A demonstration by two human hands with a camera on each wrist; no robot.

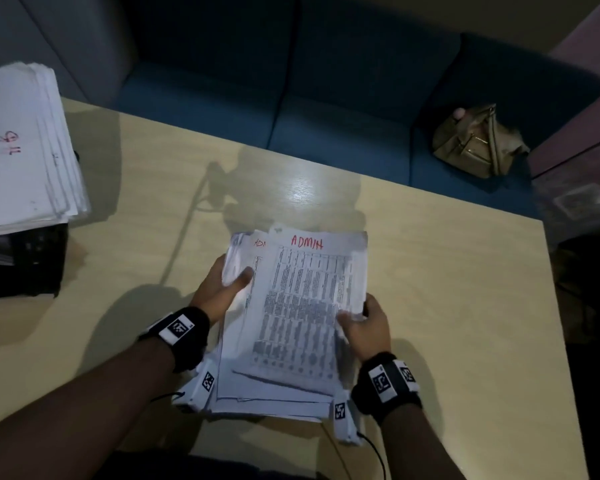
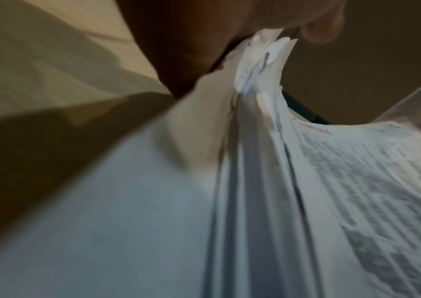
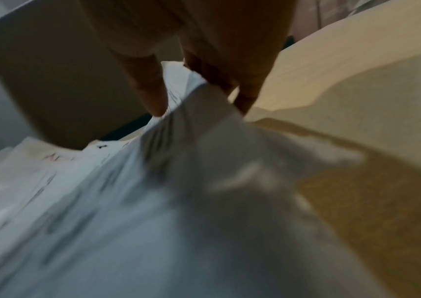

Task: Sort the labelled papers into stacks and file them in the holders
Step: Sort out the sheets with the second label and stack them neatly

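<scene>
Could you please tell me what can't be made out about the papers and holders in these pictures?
- Printed table on the white ADMIN-labelled paper stack: too small in the head view, blurred in both wrist views.
- Lower sheets' labels: covered by the top sheet; one shows only "ADM".
- Black plastic holder: cut off by the left edge, its contents covered by the white paper pile with red writing.
- Left hand and right hand fingers: under the stack.
</scene>
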